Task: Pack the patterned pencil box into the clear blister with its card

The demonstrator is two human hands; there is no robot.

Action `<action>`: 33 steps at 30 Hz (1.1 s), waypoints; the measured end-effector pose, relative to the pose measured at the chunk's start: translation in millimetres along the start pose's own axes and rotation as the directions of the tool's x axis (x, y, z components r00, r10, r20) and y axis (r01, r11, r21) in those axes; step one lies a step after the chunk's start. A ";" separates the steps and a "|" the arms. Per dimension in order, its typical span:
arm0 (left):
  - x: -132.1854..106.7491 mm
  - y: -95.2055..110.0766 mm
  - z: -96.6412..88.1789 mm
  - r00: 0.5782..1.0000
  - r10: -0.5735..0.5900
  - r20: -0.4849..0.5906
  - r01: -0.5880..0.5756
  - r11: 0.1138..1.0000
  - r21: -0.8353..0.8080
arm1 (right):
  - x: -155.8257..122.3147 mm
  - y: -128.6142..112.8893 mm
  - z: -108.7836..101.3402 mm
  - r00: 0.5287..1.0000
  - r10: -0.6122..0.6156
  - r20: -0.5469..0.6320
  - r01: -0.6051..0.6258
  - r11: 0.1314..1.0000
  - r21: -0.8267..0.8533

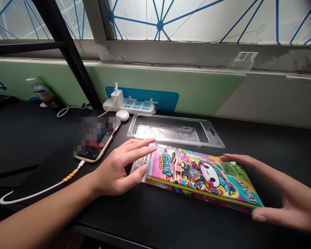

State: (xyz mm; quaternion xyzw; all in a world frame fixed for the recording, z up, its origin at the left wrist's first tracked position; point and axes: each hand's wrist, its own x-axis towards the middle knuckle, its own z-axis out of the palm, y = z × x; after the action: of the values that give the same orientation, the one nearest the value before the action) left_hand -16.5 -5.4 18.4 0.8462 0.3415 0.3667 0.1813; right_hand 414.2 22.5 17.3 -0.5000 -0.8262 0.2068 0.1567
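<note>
Left grip (119, 169), right grip (285, 197), both spread around a glossy card pack (197, 176)

From here I'd call this an office or study workspace: a black tabletop (33, 138) runs beneath a patterned frosted window (158, 20) and a green wall panel (41, 79), with a power strip (128, 106), plugged-in charger (118, 98), and cabled smartphone (98, 147) within my reach.
</note>
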 end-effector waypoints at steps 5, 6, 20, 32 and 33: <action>3.7 -1.4 4.8 0.958 -0.144 0.248 0.112 0.984 0.137 | -2.5 3.6 17.0 0.983 -0.104 0.151 0.104 0.995 0.011; 3.6 -2.2 6.2 0.947 -0.163 0.278 0.119 0.978 0.170 | -2.4 1.6 18.6 0.982 -0.121 0.145 0.122 0.993 0.007; 69.5 -8.1 -17.0 0.980 -0.191 -0.049 0.197 0.924 0.329 | 96.0 -31.6 -25.0 0.957 -0.276 -0.088 0.282 0.957 0.062; 64.5 -35.1 -8.0 0.888 -0.460 0.015 0.398 0.783 0.478 | 137.3 -33.1 11.3 0.934 -0.355 -0.043 0.354 0.935 -0.038; 63.1 -34.8 -4.0 0.887 -0.461 -0.002 0.399 0.765 0.506 | 135.9 -34.4 11.5 0.932 -0.359 -0.040 0.356 0.932 -0.065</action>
State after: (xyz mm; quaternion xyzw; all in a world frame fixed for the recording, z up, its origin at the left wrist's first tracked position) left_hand -3.6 64.1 33.1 0.7835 0.5967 0.1633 0.0591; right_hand 321.4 127.2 31.7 -0.3507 -0.9046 0.1386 0.1988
